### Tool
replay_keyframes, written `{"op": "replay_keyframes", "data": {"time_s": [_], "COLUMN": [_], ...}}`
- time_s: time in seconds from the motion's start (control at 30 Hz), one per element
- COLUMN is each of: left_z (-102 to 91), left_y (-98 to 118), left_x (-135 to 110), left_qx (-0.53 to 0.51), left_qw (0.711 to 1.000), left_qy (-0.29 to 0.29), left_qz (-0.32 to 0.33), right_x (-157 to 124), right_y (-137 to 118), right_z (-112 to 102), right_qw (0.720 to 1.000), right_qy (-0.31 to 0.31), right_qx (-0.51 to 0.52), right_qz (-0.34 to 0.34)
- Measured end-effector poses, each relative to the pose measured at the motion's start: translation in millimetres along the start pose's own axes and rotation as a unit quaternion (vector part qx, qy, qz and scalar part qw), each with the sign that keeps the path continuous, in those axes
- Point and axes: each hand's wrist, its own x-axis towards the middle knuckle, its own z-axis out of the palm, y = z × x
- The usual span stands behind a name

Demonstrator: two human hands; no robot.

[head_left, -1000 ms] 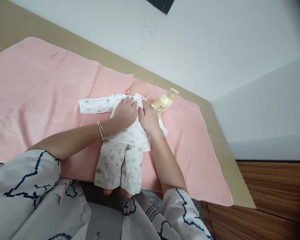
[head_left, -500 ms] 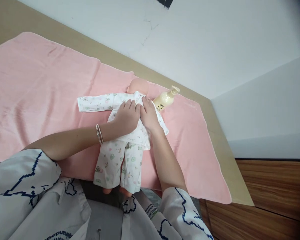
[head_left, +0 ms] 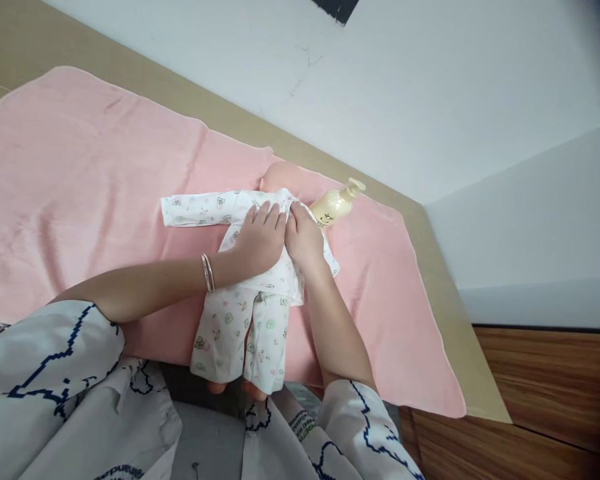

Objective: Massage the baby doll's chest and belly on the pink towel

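Observation:
A baby doll lies on a pink blanket, its bald head (head_left: pixel 283 176) toward the wall; no face shows. It wears a white printed long-sleeved shirt (head_left: pixel 275 277) and matching trousers (head_left: pixel 225 333), with the feet poking out below. My left hand (head_left: pixel 261 241) rests flat on the shirt's chest, fingers extended and slightly spread. Close beside it, my right hand (head_left: pixel 306 240) is closed at the front of the shirt near the neck; its fingers curl under and their tips are hidden. One sleeve (head_left: pixel 195 208) stretches out to the left.
A cream-coloured pump bottle (head_left: pixel 337 202) lies tilted beside the doll's head, close to my right hand. The pink blanket (head_left: pixel 380 313) covers much of a tan table (head_left: pixel 455 353). A white wall rises behind, and wooden panels (head_left: pixel 545 373) stand at right.
The fingers of my right hand have curled in from a flatter pose on the shirt. My left hand stays nearly in place. The whole view has shifted slightly.

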Motion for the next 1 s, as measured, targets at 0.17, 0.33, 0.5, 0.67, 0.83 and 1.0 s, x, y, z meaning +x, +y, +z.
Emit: {"op": "replay_keyframes", "data": {"time_s": [0.17, 0.33, 0.5, 0.67, 0.83, 1.0], "left_z": [-3.2, 4.3, 20.5, 23.0, 26.0, 30.0], "left_y": [-15, -47, -71, -79, -85, -88], "left_x": [8, 27, 31, 29, 23, 22], "left_qx": [0.008, -0.057, -0.167, -0.212, -0.209, -0.213], "left_qw": [1.0, 0.998, 0.981, 0.969, 0.968, 0.97], "left_qy": [0.0, 0.008, 0.092, 0.122, 0.138, 0.118], "left_qz": [0.027, 0.008, 0.024, 0.034, 0.021, 0.021], "right_x": [4, -6, 1, 8, 4, -1], "right_y": [4, -15, -20, -12, -16, -22], "right_z": [13, 20, 19, 16, 2, -3], "right_qw": [0.999, 0.997, 0.996, 0.997, 0.995, 0.986], "right_qy": [0.033, 0.042, 0.045, 0.062, 0.084, 0.114], "right_qx": [-0.013, -0.057, -0.078, -0.054, -0.015, -0.019], "right_qz": [-0.008, 0.006, 0.002, 0.0, -0.046, -0.117]}}
